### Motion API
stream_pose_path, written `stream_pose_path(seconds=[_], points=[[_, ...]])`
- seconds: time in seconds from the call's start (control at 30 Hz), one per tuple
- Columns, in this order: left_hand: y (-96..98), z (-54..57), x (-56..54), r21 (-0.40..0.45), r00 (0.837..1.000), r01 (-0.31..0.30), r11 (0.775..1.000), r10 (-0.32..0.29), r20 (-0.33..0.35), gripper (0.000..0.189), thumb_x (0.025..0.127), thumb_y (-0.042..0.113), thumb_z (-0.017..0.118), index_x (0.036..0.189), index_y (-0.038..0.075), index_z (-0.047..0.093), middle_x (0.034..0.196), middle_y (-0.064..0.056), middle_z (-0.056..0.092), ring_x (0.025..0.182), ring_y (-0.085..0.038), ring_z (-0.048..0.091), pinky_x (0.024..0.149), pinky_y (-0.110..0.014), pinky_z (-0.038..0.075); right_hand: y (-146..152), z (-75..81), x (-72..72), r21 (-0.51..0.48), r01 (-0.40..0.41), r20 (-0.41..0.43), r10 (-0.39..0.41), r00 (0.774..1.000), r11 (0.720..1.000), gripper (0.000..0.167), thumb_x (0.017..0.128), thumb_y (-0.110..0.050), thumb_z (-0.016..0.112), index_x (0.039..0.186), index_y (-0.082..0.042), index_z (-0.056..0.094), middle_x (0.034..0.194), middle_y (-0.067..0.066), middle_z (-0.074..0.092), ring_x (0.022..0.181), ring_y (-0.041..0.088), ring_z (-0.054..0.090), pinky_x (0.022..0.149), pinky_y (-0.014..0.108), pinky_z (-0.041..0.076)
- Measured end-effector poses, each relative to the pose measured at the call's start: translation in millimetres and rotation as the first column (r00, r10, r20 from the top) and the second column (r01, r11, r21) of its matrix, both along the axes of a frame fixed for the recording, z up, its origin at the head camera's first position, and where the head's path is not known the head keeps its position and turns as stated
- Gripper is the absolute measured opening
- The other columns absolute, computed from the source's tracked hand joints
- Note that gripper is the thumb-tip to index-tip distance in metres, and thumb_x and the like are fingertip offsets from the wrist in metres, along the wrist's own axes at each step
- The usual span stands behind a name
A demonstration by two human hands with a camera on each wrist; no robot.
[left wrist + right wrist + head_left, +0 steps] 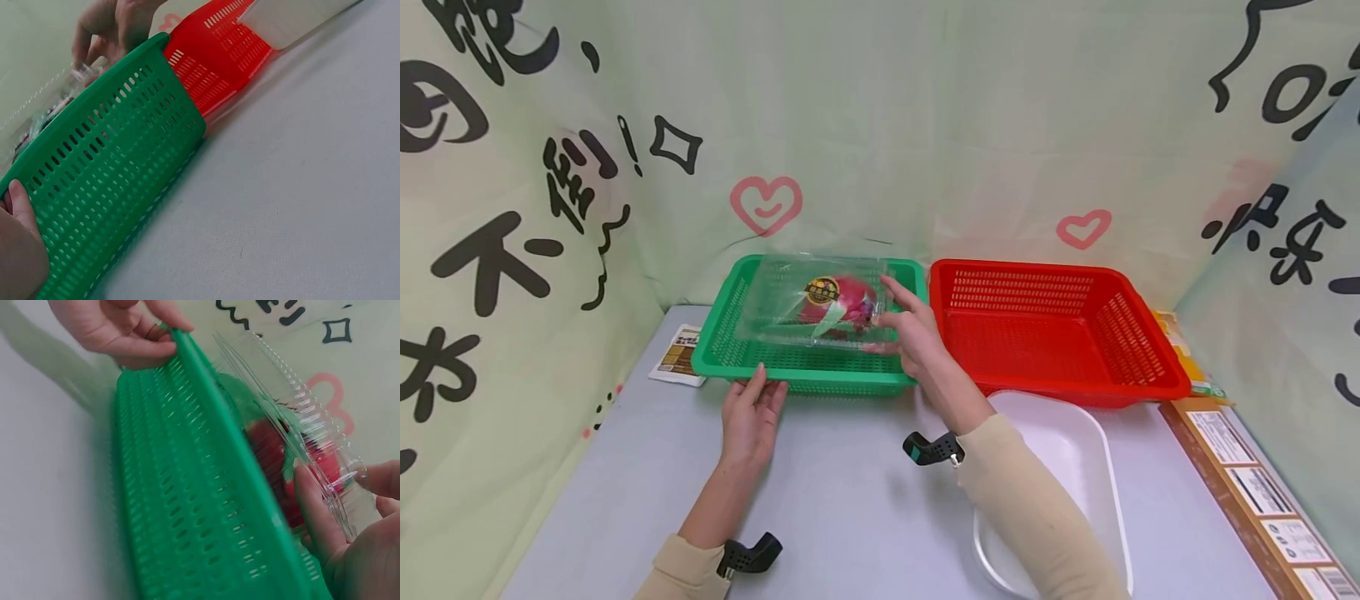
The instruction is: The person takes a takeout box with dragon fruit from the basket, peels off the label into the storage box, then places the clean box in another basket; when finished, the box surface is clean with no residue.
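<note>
Clear plastic makes up the container (778, 287) at the mouth of the green basket (820, 379); a red fruit (856, 302) shows inside it. The right hand (916, 332) pinches the container's right end, its grip narrow, thumb and fingers on opposite faces. The left hand (752, 423) holds the basket's near rim, thumb over the edge. To the right sits a red basket (1037, 358), with a white tray (1078, 433) nearer on the worktop (842, 492). A packet (679, 357) lies at left, a cardboard box (1255, 492) at far right. 2 hearts mark the backdrop (865, 125).
</note>
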State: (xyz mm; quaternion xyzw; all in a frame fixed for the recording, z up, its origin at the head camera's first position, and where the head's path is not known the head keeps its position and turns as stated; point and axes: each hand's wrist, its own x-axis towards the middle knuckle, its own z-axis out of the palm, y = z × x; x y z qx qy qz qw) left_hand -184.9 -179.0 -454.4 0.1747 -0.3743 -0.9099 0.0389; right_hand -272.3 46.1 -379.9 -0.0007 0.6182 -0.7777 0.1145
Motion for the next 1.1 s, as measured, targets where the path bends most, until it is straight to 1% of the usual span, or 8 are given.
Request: stream_pose_path(seconds=[0.1, 0.23, 0.37, 0.47, 0.6, 0.77, 0.97, 1.1], points=[[-0.2, 0.4, 0.0, 0.006, 1.000, -0.004, 1.000, 0.004, -0.001, 0.029, 0.103, 0.023, 0.052, 0.128, 0.009, 0.043, 0.099, 0.003, 0.058, 0.095, -0.007, 0.061, 0.093, -0.018, 0.055, 4.0, 9.0, 4.6, -0.013, 0.003, -0.009, -0.003, 1.000, 1.000, 0.067, 0.094, 0.004, 0.053, 0.150, -0.031, 0.044, 0.161, 0.002, 0.027, 0.130, 0.029, 0.042, 0.076, 0.053, 0.061], [0.1, 1.7, -0.3, 0.005, 1.000, -0.003, 1.000, 0.003, -0.006, 0.032, 0.103, 0.023, 0.052, 0.129, 0.009, 0.042, 0.099, 0.003, 0.058, 0.095, -0.006, 0.060, 0.092, -0.018, 0.055, 9.8, 20.5, 11.4, -0.036, 0.003, -0.016, -0.004, 1.000, 0.999, 0.065, 0.095, 0.004, 0.053, 0.149, -0.031, 0.045, 0.159, 0.001, 0.028, 0.134, 0.028, 0.039, 0.077, 0.054, 0.060], [0.3, 2.3, -0.6, 0.006, 1.000, 0.003, 1.000, -0.003, -0.003, 0.029, 0.103, 0.023, 0.053, 0.126, 0.010, 0.044, 0.100, 0.003, 0.058, 0.095, -0.006, 0.061, 0.093, -0.018, 0.055, 16.8, 28.2, 20.0, -0.037, -0.002, -0.027, 0.002, 1.000, 0.999, 0.066, 0.094, 0.003, 0.054, 0.150, -0.031, 0.045, 0.159, 0.001, 0.028, 0.138, 0.028, 0.037, 0.077, 0.052, 0.061], [0.1, 2.8, -0.2, 0.016, 1.000, 0.005, 1.000, -0.005, 0.005, 0.027, 0.103, 0.022, 0.053, 0.125, 0.010, 0.045, 0.101, 0.002, 0.058, 0.096, -0.007, 0.061, 0.093, -0.019, 0.055, 23.6, 32.0, 28.1, -0.027, -0.001, -0.021, 0.000, 1.000, 1.000, 0.066, 0.093, 0.002, 0.057, 0.148, -0.033, 0.046, 0.158, -0.001, 0.031, 0.137, 0.028, 0.039, 0.079, 0.050, 0.061], [-0.5, 4.2, 0.7, 0.022, 1.000, 0.009, 1.000, -0.010, 0.006, 0.031, 0.103, 0.022, 0.052, 0.129, 0.009, 0.042, 0.104, 0.002, 0.057, 0.098, -0.007, 0.060, 0.092, -0.018, 0.055, 34.3, 36.2, 39.0, -0.012, 0.007, -0.021, -0.007, 1.000, 1.000, 0.067, 0.092, -0.001, 0.061, 0.147, -0.035, 0.047, 0.156, -0.003, 0.035, 0.136, 0.027, 0.041, 0.086, 0.048, 0.060], [-0.6, 3.8, 0.9, 0.013, 1.000, 0.018, 1.000, -0.018, -0.007, 0.038, 0.103, 0.023, 0.054, 0.135, 0.010, 0.040, 0.105, 0.003, 0.056, 0.099, -0.006, 0.059, 0.094, -0.018, 0.054, 49.1, 39.6, 52.0, 0.018, 0.007, -0.048, -0.006, 0.999, 1.000, 0.068, 0.091, -0.003, 0.063, 0.148, -0.035, 0.046, 0.157, -0.003, 0.034, 0.137, 0.028, 0.041, 0.093, 0.044, 0.057], [-0.3, 1.7, 2.3, 0.019, 1.000, 0.025, 1.000, -0.025, 0.002, 0.023, 0.102, 0.022, 0.055, 0.122, 0.014, 0.048, 0.101, 0.004, 0.058, 0.096, -0.007, 0.060, 0.092, -0.017, 0.055, 66.0, 38.4, 70.4, 0.052, 0.005, -0.040, -0.003, 0.999, 0.999, 0.070, 0.092, -0.004, 0.063, 0.150, -0.036, 0.043, 0.158, -0.004, 0.032, 0.141, 0.024, 0.034, 0.097, 0.041, 0.056], [-1.0, 1.1, 3.0, 0.028, 1.000, 0.010, 1.000, -0.010, 0.001, 0.016, 0.104, 0.019, 0.052, 0.119, 0.014, 0.050, 0.099, 0.003, 0.060, 0.095, -0.007, 0.061, 0.092, -0.018, 0.055, 73.0, 36.7, 83.3, 0.034, -0.003, -0.036, 0.004, 0.999, 0.999, 0.069, 0.092, -0.003, 0.062, 0.150, -0.036, 0.042, 0.159, -0.003, 0.031, 0.143, 0.024, 0.031, 0.098, 0.042, 0.055]])
